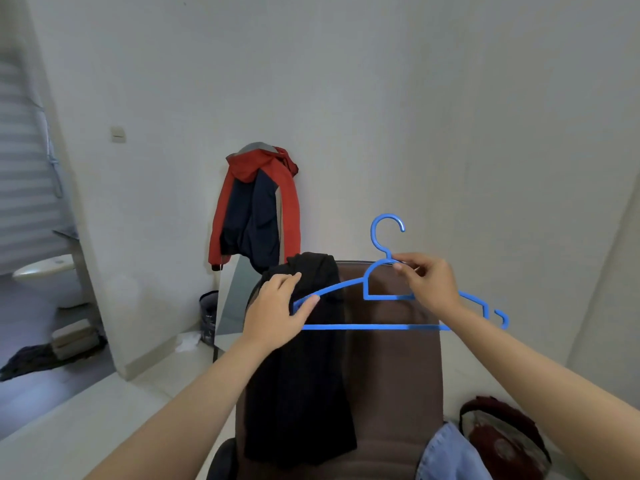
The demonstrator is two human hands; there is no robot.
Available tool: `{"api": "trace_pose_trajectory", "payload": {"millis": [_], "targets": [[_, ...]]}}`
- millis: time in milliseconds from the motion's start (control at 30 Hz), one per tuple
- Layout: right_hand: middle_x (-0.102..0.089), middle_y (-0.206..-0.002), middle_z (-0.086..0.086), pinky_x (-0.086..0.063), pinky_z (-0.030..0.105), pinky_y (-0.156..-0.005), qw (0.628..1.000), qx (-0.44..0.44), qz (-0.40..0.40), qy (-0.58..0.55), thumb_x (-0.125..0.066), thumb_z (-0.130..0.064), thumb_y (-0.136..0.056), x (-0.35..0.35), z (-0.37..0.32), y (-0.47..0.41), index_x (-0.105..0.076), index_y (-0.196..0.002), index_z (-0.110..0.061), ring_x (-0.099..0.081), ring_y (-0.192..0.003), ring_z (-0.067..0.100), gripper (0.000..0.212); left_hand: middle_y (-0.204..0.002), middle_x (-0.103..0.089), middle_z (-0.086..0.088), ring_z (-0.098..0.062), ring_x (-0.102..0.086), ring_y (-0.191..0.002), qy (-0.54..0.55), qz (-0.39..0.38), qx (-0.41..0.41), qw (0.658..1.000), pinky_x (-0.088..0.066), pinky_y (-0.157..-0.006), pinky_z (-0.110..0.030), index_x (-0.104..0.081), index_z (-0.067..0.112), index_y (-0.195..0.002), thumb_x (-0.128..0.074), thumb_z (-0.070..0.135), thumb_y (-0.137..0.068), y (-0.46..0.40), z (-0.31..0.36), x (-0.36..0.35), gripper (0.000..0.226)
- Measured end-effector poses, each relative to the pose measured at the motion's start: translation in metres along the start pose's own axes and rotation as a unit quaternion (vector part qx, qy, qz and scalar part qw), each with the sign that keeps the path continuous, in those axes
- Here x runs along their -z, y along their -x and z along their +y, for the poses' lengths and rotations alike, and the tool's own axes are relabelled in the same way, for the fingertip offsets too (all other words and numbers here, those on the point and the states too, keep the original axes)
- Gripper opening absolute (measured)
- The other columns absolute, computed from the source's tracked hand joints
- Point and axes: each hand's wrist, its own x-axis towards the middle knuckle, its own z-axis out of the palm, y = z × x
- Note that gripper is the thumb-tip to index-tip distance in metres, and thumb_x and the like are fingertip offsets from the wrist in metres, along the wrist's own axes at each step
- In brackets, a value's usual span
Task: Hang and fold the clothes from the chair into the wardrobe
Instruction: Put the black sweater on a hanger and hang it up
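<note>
A blue plastic hanger (374,326) is held level above the brown chair (391,375). My left hand (277,313) pinches the hanger's left arm, thumb on top, right against a black garment (304,375) draped over the chair's backrest. My right hand (427,284) pinches the hanger just below its hook. A light blue denim piece (446,455) lies on the chair's right side at the bottom of the view. The wardrobe is not in view.
A red and navy jacket (254,206) hangs on the wall behind the chair. A dark red bag (502,434) sits on the floor at right. A dark bin (209,315) stands by the wall. A bathroom doorway with a toilet (48,275) opens at left.
</note>
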Motion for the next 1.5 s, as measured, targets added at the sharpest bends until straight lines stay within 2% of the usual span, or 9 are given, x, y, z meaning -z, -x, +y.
{"api": "trace_pose_trajectory", "payload": {"millis": [133,300,433,600,767,1000,1267,1367,1500], "targets": [[-0.067,-0.081,-0.014,-0.043,0.003,-0.065,1.0,-0.002,0.001,0.026,-0.067,-0.016,-0.088,0.007,0.02,-0.013,-0.074,-0.103,-0.018,-0.058,-0.072,-0.009,0.017,-0.134,-0.052,-0.003,-0.017,-0.046,-0.125,0.05,0.033,0.086,0.994,-0.039,-0.102,-0.031,-0.051,0.014,-0.135,-0.046,0.041,-0.096,-0.031,-0.017,-0.027,0.048],[-0.068,-0.079,-0.012,-0.051,0.025,-0.071,0.999,-0.012,0.0,0.051,-0.066,-0.018,-0.088,0.018,0.042,-0.023,-0.074,-0.102,-0.02,-0.061,-0.073,0.012,0.016,-0.136,-0.047,-0.005,-0.022,-0.046,-0.124,0.028,-0.004,0.154,0.988,-0.042,-0.094,-0.031,-0.045,0.016,-0.14,-0.06,0.037,-0.09,-0.047,-0.032,-0.054,0.056],[-0.069,-0.079,-0.007,-0.049,0.022,-0.067,0.999,-0.013,0.0,0.041,-0.067,-0.016,-0.087,0.019,0.056,-0.025,-0.074,-0.102,-0.019,-0.061,-0.072,0.016,0.016,-0.131,-0.045,-0.004,-0.02,-0.049,-0.117,0.011,-0.011,0.214,0.977,-0.045,-0.083,-0.026,-0.042,0.018,-0.141,-0.071,0.026,-0.083,-0.048,-0.036,-0.078,0.065],[-0.07,-0.08,-0.005,-0.049,0.016,-0.063,1.0,-0.021,0.003,0.022,-0.067,-0.016,-0.087,0.018,0.069,-0.03,-0.074,-0.101,-0.018,-0.06,-0.067,0.011,0.016,-0.122,-0.055,-0.008,-0.021,-0.057,-0.108,0.037,0.042,0.199,0.978,-0.046,-0.089,-0.025,-0.055,0.01,-0.13,-0.059,0.004,-0.088,-0.05,-0.043,-0.087,0.043],[-0.071,-0.081,0.002,-0.055,0.037,-0.076,1.0,-0.027,0.004,0.013,-0.068,-0.018,-0.087,0.018,0.081,-0.044,-0.074,-0.102,-0.018,-0.066,-0.078,0.024,0.016,-0.116,-0.062,-0.008,-0.022,-0.06,-0.108,0.022,0.009,0.177,0.984,-0.045,-0.091,-0.025,-0.063,0.008,-0.121,-0.057,0.002,-0.087,-0.032,-0.053,-0.081,0.036],[-0.07,-0.076,0.002,-0.056,0.04,-0.078,0.999,-0.039,0.012,-0.004,-0.067,-0.017,-0.088,0.013,0.08,-0.059,-0.073,-0.104,-0.013,-0.065,-0.071,0.022,0.018,-0.103,-0.055,0.004,-0.018,-0.059,-0.102,0.023,-0.082,0.21,0.974,-0.043,-0.084,-0.018,-0.067,0.016,-0.114,-0.063,0.005,-0.083,0.029,-0.077,-0.085,0.033],[-0.069,-0.075,0.0,-0.054,0.031,-0.072,0.998,-0.052,0.02,-0.009,-0.067,-0.017,-0.088,0.005,0.08,-0.055,-0.073,-0.104,-0.014,-0.061,-0.065,0.012,0.018,-0.146,-0.035,-0.005,-0.022,-0.033,-0.135,0.033,0.058,0.168,0.984,-0.032,-0.106,-0.03,-0.051,0.016,-0.135,-0.061,0.034,-0.089,-0.028,-0.053,-0.076,0.051],[-0.069,-0.075,0.001,-0.053,0.031,-0.072,0.998,-0.05,0.028,-0.013,-0.067,-0.017,-0.088,0.007,0.08,-0.057,-0.072,-0.105,-0.015,-0.061,-0.065,0.013,0.018,-0.144,-0.037,-0.006,-0.023,-0.038,-0.132,0.045,0.054,0.174,0.982,-0.035,-0.105,-0.032,-0.033,0.02,-0.146,-0.061,0.03,-0.09,-0.053,-0.051,-0.08,0.063],[-0.069,-0.077,0.003,-0.055,0.035,-0.074,0.998,-0.055,0.033,-0.019,-0.066,-0.017,-0.089,0.01,0.083,-0.061,-0.072,-0.106,-0.015,-0.063,-0.069,0.02,0.018,-0.137,-0.045,-0.004,-0.023,-0.047,-0.125,0.061,0.063,0.193,0.977,-0.039,-0.095,-0.025,-0.036,0.02,-0.145,-0.059,0.012,-0.091,-0.06,-0.049,-0.088,0.059]]}}
